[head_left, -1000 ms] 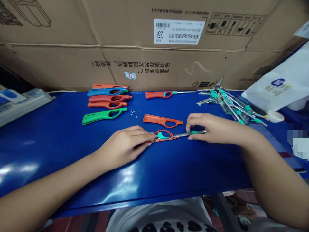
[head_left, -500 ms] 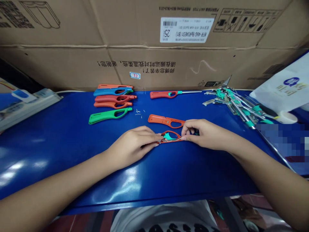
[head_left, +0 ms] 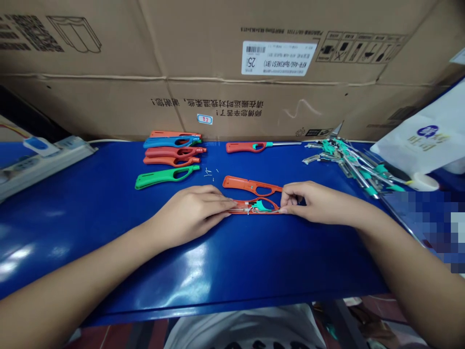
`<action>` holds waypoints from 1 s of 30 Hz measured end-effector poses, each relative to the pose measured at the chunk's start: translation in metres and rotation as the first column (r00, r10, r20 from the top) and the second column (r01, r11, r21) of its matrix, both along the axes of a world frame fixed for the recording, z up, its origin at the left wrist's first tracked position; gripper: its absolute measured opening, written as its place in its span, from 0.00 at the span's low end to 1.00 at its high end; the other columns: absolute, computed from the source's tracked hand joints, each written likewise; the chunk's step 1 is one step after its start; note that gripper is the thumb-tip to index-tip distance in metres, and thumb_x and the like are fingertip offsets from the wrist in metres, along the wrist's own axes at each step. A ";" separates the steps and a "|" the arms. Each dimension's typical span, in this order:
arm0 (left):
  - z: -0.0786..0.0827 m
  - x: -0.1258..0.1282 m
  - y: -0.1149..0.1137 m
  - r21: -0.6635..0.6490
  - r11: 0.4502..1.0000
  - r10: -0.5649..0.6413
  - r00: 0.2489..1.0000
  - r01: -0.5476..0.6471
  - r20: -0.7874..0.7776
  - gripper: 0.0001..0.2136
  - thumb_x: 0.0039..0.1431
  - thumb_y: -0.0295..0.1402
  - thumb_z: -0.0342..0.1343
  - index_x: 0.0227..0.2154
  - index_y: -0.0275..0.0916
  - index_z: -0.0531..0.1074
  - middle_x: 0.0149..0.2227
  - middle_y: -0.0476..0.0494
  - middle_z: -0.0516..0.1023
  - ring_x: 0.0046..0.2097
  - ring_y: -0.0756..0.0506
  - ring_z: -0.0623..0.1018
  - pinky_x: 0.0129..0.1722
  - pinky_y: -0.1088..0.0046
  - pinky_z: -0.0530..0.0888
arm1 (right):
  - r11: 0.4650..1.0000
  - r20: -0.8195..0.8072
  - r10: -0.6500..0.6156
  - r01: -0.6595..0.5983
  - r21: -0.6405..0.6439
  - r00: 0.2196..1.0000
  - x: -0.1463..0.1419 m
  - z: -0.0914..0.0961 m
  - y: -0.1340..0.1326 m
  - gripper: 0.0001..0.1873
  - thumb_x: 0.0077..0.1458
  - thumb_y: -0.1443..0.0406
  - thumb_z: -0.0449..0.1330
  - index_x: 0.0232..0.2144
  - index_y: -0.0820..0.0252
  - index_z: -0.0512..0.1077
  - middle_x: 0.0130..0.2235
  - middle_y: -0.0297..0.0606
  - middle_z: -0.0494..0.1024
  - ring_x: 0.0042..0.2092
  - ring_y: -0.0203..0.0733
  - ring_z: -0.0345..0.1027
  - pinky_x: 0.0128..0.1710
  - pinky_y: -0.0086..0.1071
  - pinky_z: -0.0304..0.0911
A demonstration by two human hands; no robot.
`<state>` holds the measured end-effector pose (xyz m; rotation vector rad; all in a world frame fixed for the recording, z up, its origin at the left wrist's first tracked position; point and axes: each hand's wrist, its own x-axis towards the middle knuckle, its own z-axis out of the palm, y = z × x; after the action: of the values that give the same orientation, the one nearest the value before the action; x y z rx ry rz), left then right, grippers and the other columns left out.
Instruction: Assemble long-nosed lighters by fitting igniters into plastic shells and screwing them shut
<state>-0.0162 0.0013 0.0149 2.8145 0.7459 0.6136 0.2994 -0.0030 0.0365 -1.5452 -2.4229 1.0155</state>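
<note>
An open orange lighter shell half with a teal trigger inside (head_left: 256,206) lies on the blue table (head_left: 109,218). My left hand (head_left: 189,213) rests palm down on its left end, fingers together, pressing it onto the table. My right hand (head_left: 308,201) pinches the shell's right end at the nozzle, fingers curled. Just behind lies the matching orange shell half (head_left: 250,184), untouched.
Several coloured lighter shells (head_left: 170,155) lie at the back left, a green one (head_left: 165,176) in front. An assembled orange lighter (head_left: 257,146) lies at the back. Metal-and-teal inner parts (head_left: 352,160) are piled at the right, beside a white bag (head_left: 425,135). Cardboard boxes (head_left: 232,72) wall the back.
My right hand has slid left along the metal tube to the shell's right end, hiding the tube. My left hand has stayed on the shell's left end.
</note>
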 end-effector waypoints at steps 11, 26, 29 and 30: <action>-0.008 0.002 -0.001 -0.021 0.998 0.067 0.998 -0.067 0.015 0.11 0.69 0.33 0.56 0.46 0.39 0.82 0.49 0.42 0.82 0.48 0.41 0.80 0.46 0.62 0.80 | 0.998 0.063 0.048 -0.050 0.037 0.997 0.009 0.003 0.000 0.12 0.61 0.57 0.56 0.32 0.57 0.73 0.32 0.37 0.77 0.32 0.41 0.68 0.33 0.34 0.61; -0.004 0.007 -0.004 -0.082 0.996 0.050 0.995 -0.043 0.091 0.11 0.68 0.32 0.57 0.50 0.40 0.78 0.48 0.43 0.82 0.48 0.43 0.80 0.49 0.63 0.78 | 0.773 0.193 0.425 -0.465 0.430 0.885 -0.017 -0.007 -0.014 0.29 0.65 0.58 0.59 0.67 0.49 0.63 0.72 0.43 0.57 0.71 0.55 0.50 0.67 0.57 0.49; -0.009 0.007 -0.004 -0.091 0.996 0.029 0.995 -0.020 0.096 0.12 0.69 0.33 0.56 0.52 0.40 0.78 0.49 0.42 0.82 0.50 0.43 0.80 0.51 0.63 0.78 | 0.779 0.246 0.464 -0.524 0.344 0.851 -0.016 -0.005 -0.015 0.34 0.65 0.55 0.60 0.70 0.50 0.58 0.75 0.42 0.48 0.74 0.58 0.39 0.70 0.64 0.37; -0.011 0.007 -0.003 -0.095 0.995 0.023 0.995 -0.014 0.095 0.12 0.69 0.33 0.56 0.52 0.40 0.78 0.50 0.42 0.82 0.50 0.43 0.80 0.51 0.63 0.78 | 0.787 0.252 0.462 -0.524 0.325 0.850 -0.017 -0.004 -0.016 0.35 0.65 0.54 0.59 0.70 0.49 0.58 0.75 0.42 0.47 0.74 0.58 0.38 0.70 0.65 0.35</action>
<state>-0.0096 -0.0021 0.0041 2.6743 0.7630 0.6929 0.2828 -0.0187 0.0321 -0.9045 -2.9965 0.4125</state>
